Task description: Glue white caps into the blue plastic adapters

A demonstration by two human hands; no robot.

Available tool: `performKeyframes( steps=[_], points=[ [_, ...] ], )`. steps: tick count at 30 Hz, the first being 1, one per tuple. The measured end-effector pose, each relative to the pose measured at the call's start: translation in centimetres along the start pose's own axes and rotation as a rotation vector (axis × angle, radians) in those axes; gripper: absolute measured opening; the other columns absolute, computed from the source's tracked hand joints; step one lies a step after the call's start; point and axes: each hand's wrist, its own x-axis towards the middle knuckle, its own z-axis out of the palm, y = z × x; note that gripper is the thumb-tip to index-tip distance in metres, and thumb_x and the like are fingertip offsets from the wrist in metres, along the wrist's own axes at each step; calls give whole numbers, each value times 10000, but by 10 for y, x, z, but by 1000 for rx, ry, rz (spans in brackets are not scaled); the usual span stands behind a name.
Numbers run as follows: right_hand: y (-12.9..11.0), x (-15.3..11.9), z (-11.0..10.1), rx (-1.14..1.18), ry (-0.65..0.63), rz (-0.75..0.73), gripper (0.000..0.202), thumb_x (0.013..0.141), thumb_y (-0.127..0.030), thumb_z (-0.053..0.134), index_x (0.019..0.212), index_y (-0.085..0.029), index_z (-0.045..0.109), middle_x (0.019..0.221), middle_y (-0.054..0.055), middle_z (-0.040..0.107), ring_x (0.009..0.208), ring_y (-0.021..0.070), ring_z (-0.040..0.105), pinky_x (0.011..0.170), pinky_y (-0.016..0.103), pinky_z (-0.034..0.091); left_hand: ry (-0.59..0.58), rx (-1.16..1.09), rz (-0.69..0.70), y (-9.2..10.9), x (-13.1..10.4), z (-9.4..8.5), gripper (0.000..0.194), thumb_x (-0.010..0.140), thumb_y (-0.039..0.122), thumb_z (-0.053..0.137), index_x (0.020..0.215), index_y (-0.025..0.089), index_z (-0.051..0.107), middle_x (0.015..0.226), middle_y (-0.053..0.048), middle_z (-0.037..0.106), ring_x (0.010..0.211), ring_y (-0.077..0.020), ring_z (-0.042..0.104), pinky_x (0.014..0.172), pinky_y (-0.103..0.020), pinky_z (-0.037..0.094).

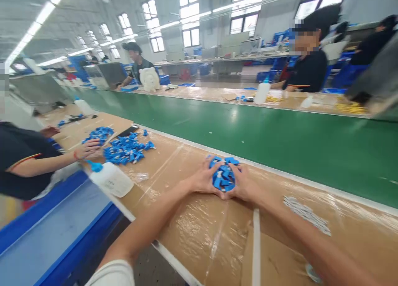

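Note:
Both of my hands are cupped around a heap of small blue pieces point(223, 178) on the brown, film-covered tabletop point(186, 232). My left hand point(203, 177) curves round the heap's left side, and my right hand point(244, 181) round its right side. The thumbs lie over the pieces, and the hands meet at the near edge of the heap. Some blue pieces show beyond the fingers at the far side. A larger pile of blue pieces point(126, 148) lies farther left on the same table.
A white bottle with a blue cap point(112, 180) lies at the left edge, above a blue bin point(56, 228). A person's hand point(88, 148) touches another blue pile. Flat grey pieces point(306, 214) lie at right. A green belt point(248, 136) runs behind; people sit across it.

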Motion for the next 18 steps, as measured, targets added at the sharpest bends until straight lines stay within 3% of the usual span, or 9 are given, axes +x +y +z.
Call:
performKeyframes(
  steps=[3, 6, 8, 10, 13, 18],
  points=[
    [14, 28, -12, 2, 49, 10, 1219, 446, -343, 922, 1530, -222, 377, 1421, 182, 404, 1259, 423, 558, 1074, 554, 442, -59, 68, -20, -6, 38, 4, 1348, 423, 739, 875, 1581, 286, 354, 1697, -178, 124, 1543, -470, 130, 1233, -599, 194],
    [27, 57, -34, -16, 130, 35, 1128, 499, -291, 909, 1509, -210, 413, 1385, 169, 473, 1274, 408, 549, 1099, 540, 427, -22, 89, -53, -12, 81, 3, 1280, 454, 727, 875, 1556, 275, 406, 1692, -169, 176, 1542, -435, 176, 1244, -548, 203],
    [33, 72, -49, -36, 187, 52, 1050, 569, -264, 898, 1504, -208, 424, 1377, 157, 504, 1265, 365, 562, 1106, 508, 433, 7, 72, -58, -16, 112, 5, 1229, 483, 717, 871, 1531, 232, 447, 1682, -189, 198, 1535, -439, 196, 1244, -543, 201],
    [39, 84, -62, -55, 243, 69, 861, 716, -271, 852, 1477, -201, 456, 1389, 148, 525, 1231, 322, 585, 1067, 500, 473, 42, 55, -70, -18, 139, 8, 1178, 512, 714, 862, 1499, 191, 486, 1669, -217, 220, 1525, -449, 218, 1241, -543, 198],
    [47, 90, -74, -63, 314, 97, 497, 941, -308, 690, 1396, -192, 531, 1388, 125, 562, 1149, 275, 627, 953, 487, 552, 110, 34, -111, -19, 169, 16, 1133, 544, 741, 831, 1469, 175, 504, 1662, -237, 228, 1519, -456, 232, 1241, -550, 171],
    [61, 69, -96, -69, 370, 153, 381, 982, -333, 645, 1323, -176, 581, 1316, 108, 614, 1058, 238, 662, 888, 446, 582, 231, -48, -199, -11, 187, 22, 1089, 617, 806, 738, 1463, 169, 487, 1686, -252, 134, 1530, -478, 167, 1231, -586, 121]
  ],
)
